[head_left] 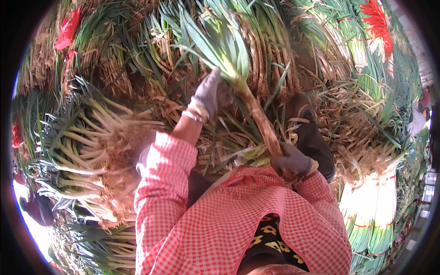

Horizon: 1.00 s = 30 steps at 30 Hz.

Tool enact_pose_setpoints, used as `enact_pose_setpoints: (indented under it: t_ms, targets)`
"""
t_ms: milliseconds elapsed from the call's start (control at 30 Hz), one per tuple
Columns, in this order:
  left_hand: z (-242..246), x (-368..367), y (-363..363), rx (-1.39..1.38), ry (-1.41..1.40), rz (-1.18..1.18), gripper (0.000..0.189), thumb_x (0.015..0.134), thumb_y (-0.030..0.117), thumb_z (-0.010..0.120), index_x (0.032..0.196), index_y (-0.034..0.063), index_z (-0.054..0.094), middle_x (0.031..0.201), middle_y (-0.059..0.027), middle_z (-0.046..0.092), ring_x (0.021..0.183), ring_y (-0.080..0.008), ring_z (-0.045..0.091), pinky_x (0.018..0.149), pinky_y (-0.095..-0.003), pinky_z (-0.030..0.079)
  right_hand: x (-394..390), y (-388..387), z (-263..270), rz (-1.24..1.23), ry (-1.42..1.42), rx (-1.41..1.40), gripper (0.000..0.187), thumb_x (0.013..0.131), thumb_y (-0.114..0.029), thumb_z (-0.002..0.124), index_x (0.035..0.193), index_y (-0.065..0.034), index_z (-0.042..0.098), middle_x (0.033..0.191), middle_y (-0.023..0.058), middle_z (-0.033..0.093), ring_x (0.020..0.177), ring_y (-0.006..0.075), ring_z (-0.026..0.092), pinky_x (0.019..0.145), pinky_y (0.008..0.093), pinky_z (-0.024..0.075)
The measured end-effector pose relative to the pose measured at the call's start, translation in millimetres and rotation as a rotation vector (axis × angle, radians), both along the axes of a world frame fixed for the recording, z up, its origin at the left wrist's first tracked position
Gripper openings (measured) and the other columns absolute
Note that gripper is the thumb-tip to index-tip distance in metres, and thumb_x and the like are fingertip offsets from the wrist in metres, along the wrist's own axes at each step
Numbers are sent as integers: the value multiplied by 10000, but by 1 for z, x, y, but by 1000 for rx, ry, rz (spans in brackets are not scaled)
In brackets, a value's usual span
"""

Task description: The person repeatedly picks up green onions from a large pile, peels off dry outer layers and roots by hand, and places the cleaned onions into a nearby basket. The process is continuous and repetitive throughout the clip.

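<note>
A large green onion (258,111) with a brown, dry-skinned stalk slants across the middle, its leaves fanning toward the top. Below that fan, my gloved left hand (207,92) holds the upper stalk; the thumb points up along the leaves, and some fingers are hidden or blurred. My right hand (294,160), also in a grey glove, is closed around the lower, root end close to my checked apron (220,213). Loose leaves and dry peelings (237,151) lie on the ground beneath the stalk.
Pale-stalked onions (86,151) are heaped at left, roots toward me. Unpeeled bunches (261,44) stand across the far side. Tied white bundles (367,206) lie at right, near roots and husks (354,144). Red ties (377,25) hang upper right; a red packet (68,29) is upper left.
</note>
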<state>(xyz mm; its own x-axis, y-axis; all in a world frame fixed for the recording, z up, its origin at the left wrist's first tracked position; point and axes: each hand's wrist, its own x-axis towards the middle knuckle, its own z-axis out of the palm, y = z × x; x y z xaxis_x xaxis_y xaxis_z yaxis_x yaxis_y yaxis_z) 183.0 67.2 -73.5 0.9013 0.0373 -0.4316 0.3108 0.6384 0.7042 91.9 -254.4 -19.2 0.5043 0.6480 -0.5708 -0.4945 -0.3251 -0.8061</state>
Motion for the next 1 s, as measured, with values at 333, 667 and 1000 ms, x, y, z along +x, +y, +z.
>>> enact_pose_setpoints:
  t_ms: [333, 667, 1000]
  targets:
    - [17, -5, -18, -658, -335, -260, 380, 950, 396, 596, 1178, 92, 601, 1104, -129, 648, 960, -313, 614, 876, -444, 502, 9, 56, 5, 54, -636, -177, 436, 883, -429, 633, 977, -8, 570, 695, 62, 548, 660, 137, 519, 621, 327, 446]
    - [41, -24, -7, -290, -125, 224, 570, 853, 694, 541, 816, 126, 569, 651, -51, 519, 598, -223, 508, 592, -370, 453, 46, 176, -10, -323, -1381, -313, 502, 903, -463, 599, 690, -17, 687, 572, 215, 577, 533, 401, 601, 483, 467, 448]
    - [39, -22, -6, -325, -363, 144, 756, 836, 777, 431, 1168, 118, 594, 1009, -76, 642, 856, -223, 621, 730, -339, 525, 40, 169, -56, -1040, 232, 422, 227, 975, -304, 544, 839, -128, 589, 625, 9, 503, 537, 141, 500, 488, 245, 396]
